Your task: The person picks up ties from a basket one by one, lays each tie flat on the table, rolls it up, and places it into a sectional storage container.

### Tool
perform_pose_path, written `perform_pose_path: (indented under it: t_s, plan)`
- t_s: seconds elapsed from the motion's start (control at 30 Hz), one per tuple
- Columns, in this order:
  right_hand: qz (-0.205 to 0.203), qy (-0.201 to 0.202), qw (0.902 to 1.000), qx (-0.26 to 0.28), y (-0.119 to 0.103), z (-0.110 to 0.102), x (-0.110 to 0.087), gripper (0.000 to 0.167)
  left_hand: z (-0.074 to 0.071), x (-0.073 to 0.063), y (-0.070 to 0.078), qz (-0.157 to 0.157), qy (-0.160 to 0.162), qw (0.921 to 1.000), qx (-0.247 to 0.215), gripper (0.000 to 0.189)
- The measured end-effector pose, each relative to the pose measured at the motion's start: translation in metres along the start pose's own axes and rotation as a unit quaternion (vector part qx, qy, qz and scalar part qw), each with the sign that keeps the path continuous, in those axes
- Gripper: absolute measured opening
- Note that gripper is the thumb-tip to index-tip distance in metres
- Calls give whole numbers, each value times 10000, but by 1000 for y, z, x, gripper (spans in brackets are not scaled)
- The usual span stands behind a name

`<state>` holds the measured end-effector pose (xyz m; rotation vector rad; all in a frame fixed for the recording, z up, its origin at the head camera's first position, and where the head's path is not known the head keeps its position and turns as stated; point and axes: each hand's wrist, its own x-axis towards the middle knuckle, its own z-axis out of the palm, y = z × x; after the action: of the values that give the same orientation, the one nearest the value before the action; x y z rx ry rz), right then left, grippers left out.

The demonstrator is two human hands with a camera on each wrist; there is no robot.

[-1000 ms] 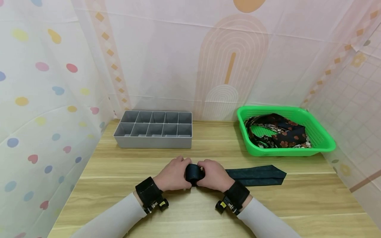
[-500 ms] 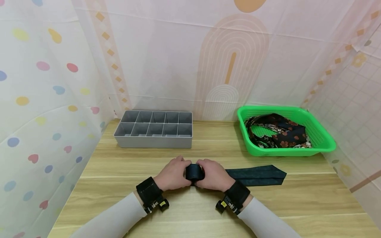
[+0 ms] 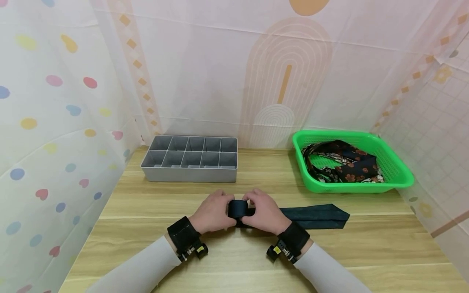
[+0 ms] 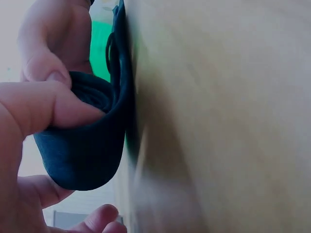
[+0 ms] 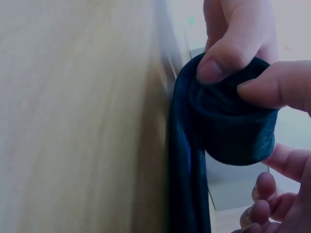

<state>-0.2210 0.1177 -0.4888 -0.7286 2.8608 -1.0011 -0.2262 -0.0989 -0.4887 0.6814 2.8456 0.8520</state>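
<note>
I have the dark teal fabric necktie [image 3: 238,209] on the table in front of the person, part of it wound into a thick coil and the rest running out flat to the right, ending in a pointed tip. From its drape I judge it light and soft, with little stiffness of its own. The faint sheen suggests a smooth cloth whose layers could slide over one another if the pressure slackened. I would not call it fragile, though a hard squeeze could crease it or flatten the coil. The place I would hold is the two spiral ends, thumb on one and fingers on the other, so that the turns stay level.

Both hands are gripping the coil: the left hand [image 3: 213,211] from the left, the right hand [image 3: 266,212] from the right. The wrist views show both thumbs on the near spiral end; some far fingers are hidden.

Under the tie I see a pale wood-grain table [image 3: 234,264], apparently smooth and flat. Behind it on the left stands a grey plastic box with ten compartments [image 3: 190,175]; at the right, a green perforated plastic basket [image 3: 355,187] holds dark floral-patterned fabrics [image 3: 353,167]. Pale patterned cloth [image 3: 205,77] hangs at the back, with a dotted curtain [image 3: 55,110] on the left.
</note>
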Motion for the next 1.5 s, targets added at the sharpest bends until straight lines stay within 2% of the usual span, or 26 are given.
perform_pose_path:
  t_s: [0.17,0.33,0.5,0.67,0.8,0.97,1.13,1.2,1.3,1.4,1.5]
  plan:
    - [42,-10,10000,-73,1,-2,1,36,-4,0,0,-62,182,9998,61,41]
    - [-33,-95,9992,-378,4,2,0,32,-7,0,3,102,369,9989,285,45]
    - [-192,-186,9969,-734,4,10,0,31,-5,-3,6,333,346,9985,280,39]
    - [-213,-163,9961,-839,4,12,1,30,-3,-4,8,373,349,9986,154,36]
    - [-209,-150,9961,-840,4,12,1,30,-4,-3,6,416,213,9987,179,42]
    - [-224,-186,9956,-892,5,13,1,33,-4,-1,-1,434,-182,9980,414,57]
    - [-151,-248,9954,-918,5,13,1,33,-3,1,-6,425,-219,9979,437,47]
    - [-169,-255,9954,-903,5,13,1,34,-3,1,-6,443,-176,9980,410,44]
    - [-139,-314,9968,-724,4,12,1,46,-1,1,-7,473,-84,9978,449,41]
    - [-98,-328,9989,-316,5,11,1,57,0,1,-6,493,6,9974,516,39]
    - [-103,-285,9995,58,4,11,1,51,-1,1,-5,516,62,9971,561,37]
